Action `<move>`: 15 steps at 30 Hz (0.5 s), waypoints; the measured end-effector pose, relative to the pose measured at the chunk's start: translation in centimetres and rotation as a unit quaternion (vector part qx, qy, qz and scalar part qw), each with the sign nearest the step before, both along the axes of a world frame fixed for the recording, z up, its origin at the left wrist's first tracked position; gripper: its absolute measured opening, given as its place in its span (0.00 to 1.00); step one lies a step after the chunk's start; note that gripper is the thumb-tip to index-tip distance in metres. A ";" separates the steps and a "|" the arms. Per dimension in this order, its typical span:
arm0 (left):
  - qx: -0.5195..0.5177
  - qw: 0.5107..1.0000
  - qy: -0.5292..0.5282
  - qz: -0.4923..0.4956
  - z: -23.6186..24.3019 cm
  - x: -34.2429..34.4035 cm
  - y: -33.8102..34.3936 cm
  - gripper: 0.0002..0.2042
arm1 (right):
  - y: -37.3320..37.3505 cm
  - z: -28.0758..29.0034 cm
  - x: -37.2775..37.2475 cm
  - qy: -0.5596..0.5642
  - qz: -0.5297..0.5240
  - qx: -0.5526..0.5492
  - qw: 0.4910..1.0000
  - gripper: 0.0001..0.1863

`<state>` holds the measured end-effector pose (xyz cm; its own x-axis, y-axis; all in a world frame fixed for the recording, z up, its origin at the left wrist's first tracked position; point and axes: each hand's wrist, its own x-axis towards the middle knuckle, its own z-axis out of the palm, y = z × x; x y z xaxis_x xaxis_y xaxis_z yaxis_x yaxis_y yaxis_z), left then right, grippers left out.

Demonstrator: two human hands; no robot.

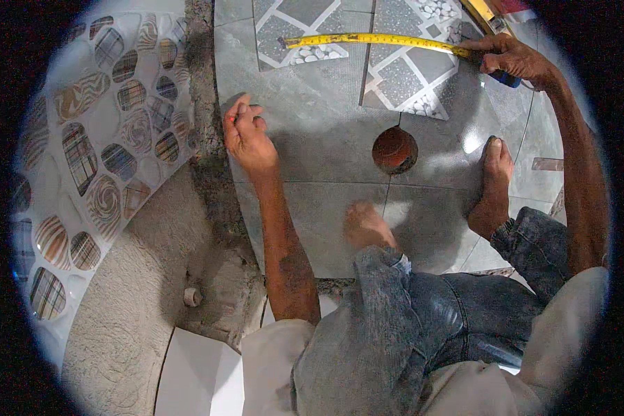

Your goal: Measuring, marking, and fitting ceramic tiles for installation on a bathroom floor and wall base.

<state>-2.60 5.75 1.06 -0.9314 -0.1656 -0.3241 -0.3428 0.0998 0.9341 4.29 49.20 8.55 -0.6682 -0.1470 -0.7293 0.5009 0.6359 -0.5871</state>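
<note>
Yellow and slightly bowed, the tape measure (374, 39) reaches across the upper part of the view, its free end over the left patterned tile (301, 19) and its blade crossing the gap to the right patterned tile (417, 73). To judge by this, the step in hand is measuring across these two pieces, which lie on the grey floor tiles (310, 149); the next move seems to call for steadying the free end against a chosen edge and reading off the length, since no finger pins that end now. The right hand (518, 61) is closed around the tape's dark blue case, its thumb and fingers bent, with a fingertip beside the blade near the case. The left hand (251, 139) is well apart from the tape, near the border where the floor meets a rough mortar strip (211, 114); its fingers are loosely half-curled, with small gaps between them, and nothing shows in its grasp. Whether it touches the floor or hovers above it, I cannot tell. Below the right patterned tile, a round hole (395, 150) opens in the floor, between the left hand and the bare right foot (493, 170).
</note>
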 end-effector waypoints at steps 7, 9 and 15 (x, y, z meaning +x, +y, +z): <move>0.002 1.000 -0.002 0.015 0.4 0.1 0.2 0.13 | 0.1 -0.3 0.2 -0.010 -0.028 -0.027 0.999 0.32; -0.008 1.000 0.001 -0.005 0.4 0.0 0.2 0.13 | 0.2 -0.7 0.4 -0.004 -0.032 -0.051 0.998 0.32; -0.018 1.000 0.009 -0.007 0.3 0.0 0.0 0.14 | 0.7 -0.8 0.6 0.009 -0.035 -0.014 0.999 0.33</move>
<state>-2.63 5.76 1.35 -0.9395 -0.1641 -0.3006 -0.3237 0.1385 0.9360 4.88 49.87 7.72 -0.6911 -0.1193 -0.7129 0.5320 0.5837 -0.6134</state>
